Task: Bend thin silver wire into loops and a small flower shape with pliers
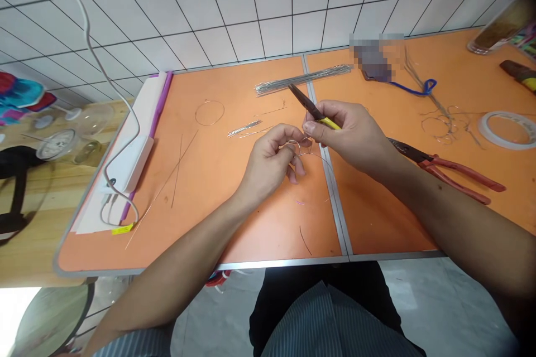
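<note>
Two orange-topped tables [218, 223] with grey aluminium edges meet along a metal strip [339, 217], set against white square tiles [251, 5]. The person sits at the near edge, forearms reaching in over the join.

On the right-hand table lie long red-handled pliers [456, 173], a roll of clear tape [502, 129], a loose tangle of thin silver wire rings [435, 128], a blue cord [412, 88] and a glass jar [498, 25] (its contents are hard to make out). A pixelated patch hides an object at the table's far edge. On the left-hand table are a long white box with a purple strip [136, 156], a white cable [90, 39], a bundle of straight silver rods [304, 79] lying across the join, and a single thin wire ring [209, 112].

The hands are together above the join, close but not visibly touching. The left hand [268, 159] pinches a small thin silver wire loop [295, 148] in its fingers. The right hand [347, 136] grips black needle-nose pliers with a yellow handle [322, 117], their pointed nose angled up and away, just beside that loop.
</note>
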Motion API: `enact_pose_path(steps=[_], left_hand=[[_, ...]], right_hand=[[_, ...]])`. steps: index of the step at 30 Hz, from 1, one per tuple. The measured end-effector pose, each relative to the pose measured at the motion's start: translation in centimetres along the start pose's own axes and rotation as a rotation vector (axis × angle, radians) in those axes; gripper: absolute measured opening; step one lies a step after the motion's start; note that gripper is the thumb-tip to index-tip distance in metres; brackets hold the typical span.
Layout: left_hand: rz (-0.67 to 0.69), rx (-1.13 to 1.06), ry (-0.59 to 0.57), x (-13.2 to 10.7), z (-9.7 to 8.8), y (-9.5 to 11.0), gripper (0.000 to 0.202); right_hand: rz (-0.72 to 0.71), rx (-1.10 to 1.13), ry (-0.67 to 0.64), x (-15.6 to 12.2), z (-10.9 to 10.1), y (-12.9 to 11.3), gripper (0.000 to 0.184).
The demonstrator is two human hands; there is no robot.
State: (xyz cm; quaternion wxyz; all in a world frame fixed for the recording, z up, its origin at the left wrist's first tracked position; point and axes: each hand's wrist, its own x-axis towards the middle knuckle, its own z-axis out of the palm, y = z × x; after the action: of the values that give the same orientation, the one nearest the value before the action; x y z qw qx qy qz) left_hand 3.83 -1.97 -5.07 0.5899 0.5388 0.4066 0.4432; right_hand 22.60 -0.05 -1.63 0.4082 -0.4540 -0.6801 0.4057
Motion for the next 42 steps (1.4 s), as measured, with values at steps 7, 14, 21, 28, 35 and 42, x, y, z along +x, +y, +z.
enact_pose_path(steps=[7, 14, 21, 28, 35, 42], left_hand=[[-0.011, 0.018, 0.054, 0.0, 0.0, -0.2, 0.010], [-0.069, -0.114, 0.035, -0.1, 0.1, 0.3, 0.031], [-0.145, -0.241, 0.049, -0.1, 0.0, 0.9, 0.029], [-0.106, -0.203, 0.017, -0.1, 0.3, 0.8, 0.027], [-0.081, -0.196, 0.015, 0.0, 0.4, 0.2, 0.022], [-0.052, -0.130, 0.034, 0.0, 0.4, 0.0, 0.014]], right_hand=[[0.018, -0.003, -0.031, 0.0, 0.2, 0.4, 0.013], [0.021, 0.037, -0.019, -0.1, 0.4, 0.3, 0.022], [0.020, 0.051, -0.022, -0.1, 0.5, 0.3, 0.013], [0.000, 0.046, -0.007, 0.0, 0.6, 0.2, 0.015], [0.013, 0.016, 0.021, -0.1, 0.8, -0.1, 0.015], [0.035, 0.007, 0.019, -0.1, 0.8, -0.1, 0.014]])
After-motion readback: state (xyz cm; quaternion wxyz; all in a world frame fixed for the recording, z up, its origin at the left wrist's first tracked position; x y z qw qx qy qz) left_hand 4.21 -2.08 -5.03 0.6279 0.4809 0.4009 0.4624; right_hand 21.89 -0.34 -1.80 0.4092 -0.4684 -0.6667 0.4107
